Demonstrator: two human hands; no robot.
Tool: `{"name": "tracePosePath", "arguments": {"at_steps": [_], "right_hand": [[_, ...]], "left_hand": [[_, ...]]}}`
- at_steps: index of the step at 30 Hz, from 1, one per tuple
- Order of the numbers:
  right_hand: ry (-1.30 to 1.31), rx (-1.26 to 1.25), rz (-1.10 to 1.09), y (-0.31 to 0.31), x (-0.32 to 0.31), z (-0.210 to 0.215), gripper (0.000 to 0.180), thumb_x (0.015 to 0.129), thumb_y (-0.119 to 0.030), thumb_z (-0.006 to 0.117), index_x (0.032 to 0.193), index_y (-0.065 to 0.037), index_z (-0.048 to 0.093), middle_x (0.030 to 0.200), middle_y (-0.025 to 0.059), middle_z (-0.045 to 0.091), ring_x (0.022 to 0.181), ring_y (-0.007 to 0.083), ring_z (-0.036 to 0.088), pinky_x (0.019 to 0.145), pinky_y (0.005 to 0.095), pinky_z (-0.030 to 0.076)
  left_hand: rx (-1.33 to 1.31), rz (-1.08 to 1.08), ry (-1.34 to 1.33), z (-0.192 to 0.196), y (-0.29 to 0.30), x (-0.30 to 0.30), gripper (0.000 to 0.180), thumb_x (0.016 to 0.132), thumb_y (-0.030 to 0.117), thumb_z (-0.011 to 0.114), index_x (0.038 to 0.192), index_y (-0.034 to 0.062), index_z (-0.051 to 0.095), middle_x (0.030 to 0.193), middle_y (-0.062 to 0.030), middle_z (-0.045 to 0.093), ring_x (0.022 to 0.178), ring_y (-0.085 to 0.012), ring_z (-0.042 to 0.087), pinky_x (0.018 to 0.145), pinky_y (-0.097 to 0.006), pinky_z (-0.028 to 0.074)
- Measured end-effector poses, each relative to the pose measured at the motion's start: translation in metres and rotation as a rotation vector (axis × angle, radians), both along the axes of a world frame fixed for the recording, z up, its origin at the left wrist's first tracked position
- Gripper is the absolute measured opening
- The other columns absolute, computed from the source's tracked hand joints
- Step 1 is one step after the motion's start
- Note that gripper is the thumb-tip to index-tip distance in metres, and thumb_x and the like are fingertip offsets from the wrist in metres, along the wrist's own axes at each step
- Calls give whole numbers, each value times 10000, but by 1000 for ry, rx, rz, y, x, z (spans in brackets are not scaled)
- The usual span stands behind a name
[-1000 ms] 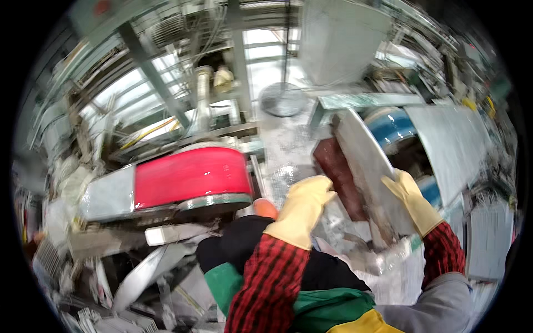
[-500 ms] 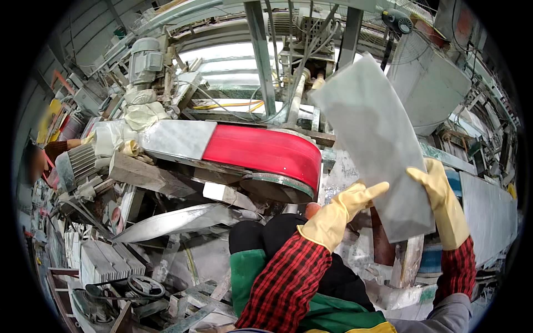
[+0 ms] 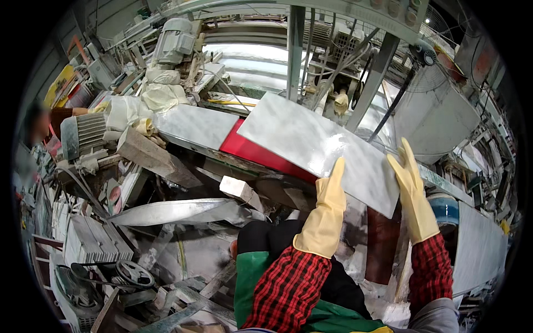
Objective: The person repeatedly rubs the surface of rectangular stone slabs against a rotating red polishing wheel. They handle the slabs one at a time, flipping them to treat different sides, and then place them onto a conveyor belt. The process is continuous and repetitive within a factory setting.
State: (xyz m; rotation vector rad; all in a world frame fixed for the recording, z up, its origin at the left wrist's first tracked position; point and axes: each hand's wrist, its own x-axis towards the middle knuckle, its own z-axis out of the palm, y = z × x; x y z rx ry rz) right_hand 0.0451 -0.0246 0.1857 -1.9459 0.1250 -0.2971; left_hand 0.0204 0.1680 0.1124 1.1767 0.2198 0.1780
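A pale, grey-veined stone slab (image 3: 311, 144) lies slantwise over the red belt (image 3: 266, 158), its right end sticking out toward me. My left hand (image 3: 327, 208), in a cream rubber glove, grips the slab's near long edge; its index finger stretches along the top face and the other fingers are partly hidden. By the slab's right end is my right hand (image 3: 412, 191), gloved alike, with fingers extended and the thumb apart, close to the short edge. Whether it touches the stone is hard to tell. A second pale slab (image 3: 197, 126) rests at the belt's left.
Beyond the belt stand a metal post (image 3: 295, 53) and a grey motor (image 3: 175, 41). A curved stone offcut (image 3: 172, 212) and a white block (image 3: 240, 188) lie on the near side. Another slab (image 3: 482, 238) leans at right, beside a blue-and-white bucket (image 3: 444, 210). A person's sleeve (image 3: 60, 117) shows far left.
The slab has tipped down from nearly upright and moved left over the red belt, covering much of it. My right hand's fingers have spread at its end. The view has shifted.
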Motion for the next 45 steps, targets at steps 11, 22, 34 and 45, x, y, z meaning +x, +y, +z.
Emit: {"name": "tracePosePath", "arguments": {"at_steps": [11,22,34,45], "right_hand": [[289,752,25,18,6,-60,520,902,-111,608,1400,-107,458,1265,75,562,1057,193,584,910,316,481],[224,604,-45,29,21,-75,475,898,-168,609,1359,-99,518,1278,69,569,1090,171,563,953,284,432],[253,406,-75,71,41,-106,535,885,-380,625,1346,-121,540,1290,72,560,1132,168,516,953,285,403],[322,180,-14,94,56,-116,640,853,-470,619,1379,-130,487,1167,131,621,1013,206,577,847,321,458]], "left_hand": [[-432,176,326,-22,26,19,612,791,487,726,972,-55,507,942,-87,570,784,-144,549,700,-309,491],[-797,368,362,2,-1,12,504,857,340,689,1233,35,549,1162,-84,606,968,-207,588,811,-359,509],[-707,4,344,-10,-44,-19,460,899,308,638,1321,220,478,1289,17,488,1088,-163,495,732,-328,501],[-739,139,241,-26,-34,-5,410,910,263,603,1289,134,512,1254,-27,549,1058,-176,550,787,-337,494]]}}
